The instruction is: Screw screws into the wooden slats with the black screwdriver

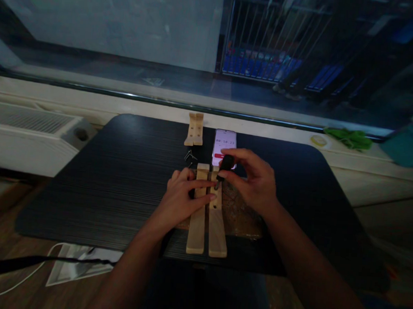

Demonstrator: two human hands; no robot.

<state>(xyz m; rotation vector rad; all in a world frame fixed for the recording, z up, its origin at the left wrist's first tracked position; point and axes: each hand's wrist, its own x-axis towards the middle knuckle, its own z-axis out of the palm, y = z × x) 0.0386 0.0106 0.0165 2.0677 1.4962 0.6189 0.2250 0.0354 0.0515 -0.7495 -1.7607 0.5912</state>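
Two long wooden slats [207, 229] lie side by side on a brown board [239, 217] near the front of the dark table [121, 182]. My left hand [183, 197] lies across the slats with its fingers stretched out, pressing them down. My right hand [255, 181] pinches a short black-handled screwdriver [224, 167], its tip standing on the right slat. A few loose screws [189, 156] lie just beyond the slats.
A phone [224, 144] with a lit timer screen lies behind the slats. Another small wooden piece [194, 129] sits at the table's far edge. A white radiator [29, 134] stands at left. Green cloth [350, 137] and a tape roll [318, 140] rest on the sill at right.
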